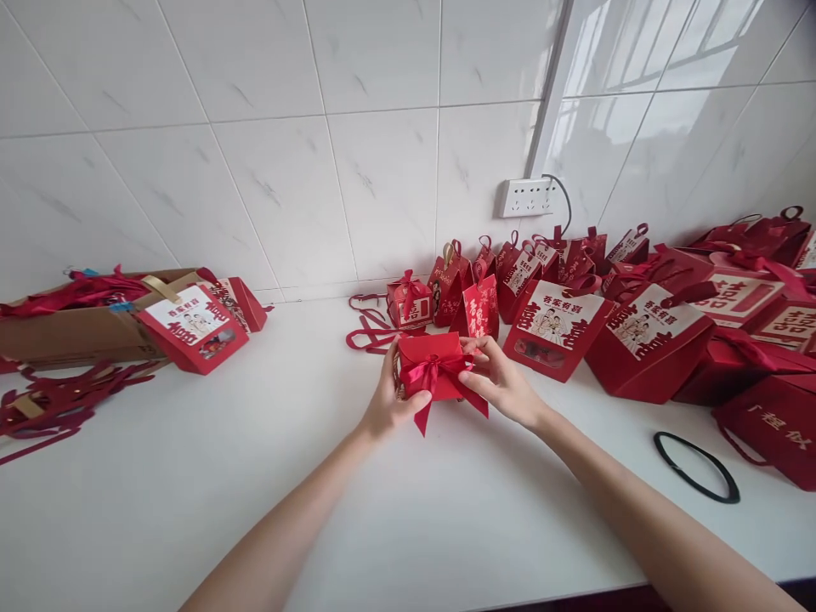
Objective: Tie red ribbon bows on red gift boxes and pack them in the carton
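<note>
A small red gift box (pixel 430 346) with a ribbon bow (pixel 433 371) tied on its front is between my two hands, at the middle of the white table. My left hand (pixel 393 399) is closed round its left side, the thumb lying on the lower front by a ribbon tail. On the other side, my right hand (pixel 501 381) grips the box's right edge, thumb and fingers near the bow's right loop. Just behind stands another small red box (pixel 409 304) with a bow, beside loose ribbon (pixel 371 338). The underside of the held box is hidden.
Several red gift boxes (pixel 650 340) with handles crowd the right and back. A black ring (pixel 696 467) lies at the right on the table (pixel 331 510). At left are a cardboard box (pixel 76 336) with ribbons, a red box (pixel 195 327) and ribbon strips (pixel 64 399).
</note>
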A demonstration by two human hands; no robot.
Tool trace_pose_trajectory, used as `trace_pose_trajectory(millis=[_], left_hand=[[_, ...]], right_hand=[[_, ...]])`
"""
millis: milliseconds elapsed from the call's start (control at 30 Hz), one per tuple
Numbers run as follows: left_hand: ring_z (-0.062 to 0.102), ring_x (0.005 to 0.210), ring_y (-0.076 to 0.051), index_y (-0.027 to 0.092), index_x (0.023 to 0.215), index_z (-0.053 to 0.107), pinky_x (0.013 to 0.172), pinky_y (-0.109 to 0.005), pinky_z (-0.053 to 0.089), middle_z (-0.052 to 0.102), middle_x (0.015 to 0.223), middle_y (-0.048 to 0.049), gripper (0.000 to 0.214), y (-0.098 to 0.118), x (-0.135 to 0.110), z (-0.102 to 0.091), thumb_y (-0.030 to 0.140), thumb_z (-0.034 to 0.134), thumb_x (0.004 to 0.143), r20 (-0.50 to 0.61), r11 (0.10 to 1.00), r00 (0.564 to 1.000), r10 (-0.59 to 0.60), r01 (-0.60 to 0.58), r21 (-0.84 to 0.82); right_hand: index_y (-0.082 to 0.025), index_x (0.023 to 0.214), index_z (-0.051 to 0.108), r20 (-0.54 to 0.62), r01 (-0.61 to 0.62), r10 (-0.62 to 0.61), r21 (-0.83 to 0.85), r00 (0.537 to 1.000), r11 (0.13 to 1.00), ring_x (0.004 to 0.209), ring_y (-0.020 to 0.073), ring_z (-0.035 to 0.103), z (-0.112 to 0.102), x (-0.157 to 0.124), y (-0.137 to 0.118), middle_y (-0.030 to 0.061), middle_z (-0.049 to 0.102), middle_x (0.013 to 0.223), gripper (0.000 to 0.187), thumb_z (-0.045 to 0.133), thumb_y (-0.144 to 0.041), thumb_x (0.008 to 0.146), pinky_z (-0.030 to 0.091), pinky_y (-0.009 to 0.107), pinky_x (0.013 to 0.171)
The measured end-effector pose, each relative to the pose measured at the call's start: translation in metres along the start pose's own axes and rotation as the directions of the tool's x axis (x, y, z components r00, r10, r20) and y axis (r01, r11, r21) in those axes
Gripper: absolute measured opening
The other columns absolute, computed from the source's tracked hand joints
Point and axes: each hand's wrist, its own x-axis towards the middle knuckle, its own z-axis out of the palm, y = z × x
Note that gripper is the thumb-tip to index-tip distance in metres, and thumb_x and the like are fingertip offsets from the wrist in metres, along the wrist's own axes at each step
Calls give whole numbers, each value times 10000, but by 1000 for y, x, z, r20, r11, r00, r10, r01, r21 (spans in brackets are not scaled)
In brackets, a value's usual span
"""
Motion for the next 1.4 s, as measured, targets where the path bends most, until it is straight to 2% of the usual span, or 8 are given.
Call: trace_pose_trajectory(millis=[200, 333, 500, 633, 733, 967, 1200, 1400], left_hand=[[414, 1269, -289, 362, 1439, -10, 1032, -439, 378, 300, 1454, -80, 1026, 5, -3, -5, 321, 710, 710, 99, 996, 991, -91, 92, -5], [338, 1326, -289, 325, 1444, 76, 1075, -431, 324, 288, 1476, -76, 942, 7, 0, -6, 387, 687, 730, 101, 998, 992, -69, 68, 17], [427, 1261, -251, 248, 1364, 330, 1031, -376, 381, 449, 1371, -82, 570, 14, 3, -3, 455, 504, 862, -66, 992, 997, -39, 46, 118], [484, 1189, -244, 233, 1281, 404, 960, -355, 437, 490, 1315, -83, 499, 15, 0, 0, 423, 548, 843, -145, 970, 989, -2, 38, 241], [466, 1208, -247, 238, 1285, 372, 980, -370, 418, 493, 1303, -87, 508, 13, -2, 1, 432, 539, 846, -152, 956, 987, 53, -6, 294], [482, 1205, -270, 263, 1335, 227, 967, -386, 438, 429, 1355, -109, 777, 14, -3, 3, 397, 695, 729, -85, 986, 996, -16, 30, 165], [443, 1243, -282, 261, 1245, 389, 997, -396, 407, 476, 1318, -71, 576, 18, 3, -9, 312, 674, 747, -27, 1000, 999, -28, 29, 12], [383, 1283, -287, 258, 1247, 417, 1014, -406, 373, 456, 1348, -87, 642, 24, 9, -32, 320, 731, 690, 52, 992, 995, -83, 78, 98]], right_hand=[[-213, 773, 492, -141, -12, -21, -230, 990, 973, 1043, 236, 571, 2, 0, -5, 88, 578, 1163, 250, 544, -449, 839, 481, 380, 855], [-196, 698, 502, -148, -41, 18, -151, 989, 988, 1033, 242, 579, 3, 0, -13, 91, 572, 1202, 308, 538, -468, 837, 476, 376, 845], [-179, 640, 493, -76, -199, 206, 81, 976, 977, 1028, 280, 593, 4, 0, -22, 102, 520, 1294, 394, 570, -534, 792, 510, 378, 753], [-185, 746, 586, -32, -191, 192, 48, 981, 980, 1074, 283, 565, 0, 0, -23, 103, 501, 1308, 407, 584, -592, 755, 505, 392, 822], [-212, 899, 630, 49, -137, 141, -79, 989, 987, 1159, 283, 507, -2, -1, -21, 92, 449, 1331, 388, 654, -552, 713, 524, 365, 816], [-203, 740, 651, 90, -101, 119, -180, 989, 978, 1185, 265, 496, -6, 0, -18, 63, 439, 1342, 222, 644, -423, 768, 504, 358, 869], [-169, 551, 514, 95, -208, 208, -12, 974, 978, 1208, 284, 484, -18, 2, -19, 59, 421, 1392, 347, 678, -400, 751, 424, 427, 965], [-165, 567, 473, 168, -283, 237, 366, 957, 886, 1126, 265, 558, -27, 4, -15, 68, 556, 1281, 309, 681, -313, 740, 429, 487, 974]])
